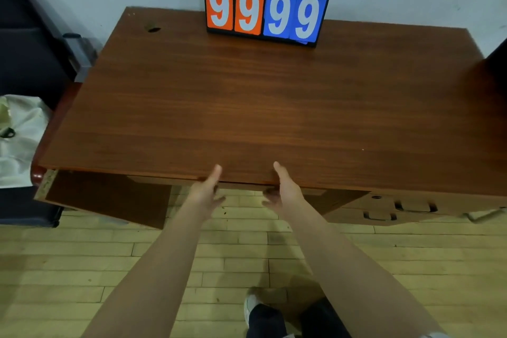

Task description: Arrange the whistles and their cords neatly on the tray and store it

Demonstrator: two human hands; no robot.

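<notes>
No whistles, cords or tray show in the head view. My left hand [210, 191] and my right hand [282, 189] are side by side at the front edge of the brown wooden desk [247, 107]. Each thumb rests up against the desk's front edge, and the fingers are spread below it, in front of a narrow wooden panel [241, 186] under the top. Nothing is visible in either hand. Whatever lies under the desk top is hidden.
A flip scoreboard [264, 7] reading 9999 stands at the desk's back edge against the wall. Drawers with cut-out handles [414, 207] are at the lower right. A white bag [19, 140] lies at the left. My shoe [253, 307] is on the wooden floor.
</notes>
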